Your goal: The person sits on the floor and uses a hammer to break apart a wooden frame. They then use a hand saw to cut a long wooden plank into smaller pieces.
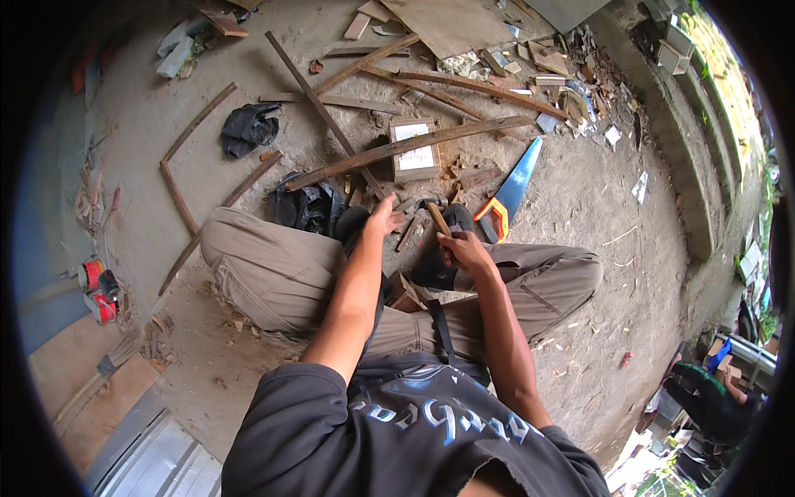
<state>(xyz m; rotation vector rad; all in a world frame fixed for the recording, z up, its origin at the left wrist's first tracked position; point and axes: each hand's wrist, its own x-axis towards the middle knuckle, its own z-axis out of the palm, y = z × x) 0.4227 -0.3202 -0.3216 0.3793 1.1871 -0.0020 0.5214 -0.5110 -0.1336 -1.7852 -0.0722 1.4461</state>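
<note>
You sat on the dirt floor (pixel 580 356) with your legs (pixel 281 257) folded and knees spread. Near the centre of the frame your left hand (pixel 385 217) was open, fingers extended, just beside the lower end of a long thin slat (pixel 319 103); whether it touched anything there, you could not tell. Your right hand (pixel 465 251), a little right of centre, was closed around the handle of a wooden-handled tool (pixel 439 219), which slanted toward the upper left; its far end was hard to make out among dark things.

Right of that hand, a handsaw (pixel 515 186) with a blue blade and orange grip lay pointing up the frame. In the upper centre, a long board (pixel 406 146) crossed over a box (pixel 416 174) bearing a white sheet. One black plastic bag (pixel 248 130) lay in the upper left, and another (pixel 308 207) beside your shin, left of centre.
</note>
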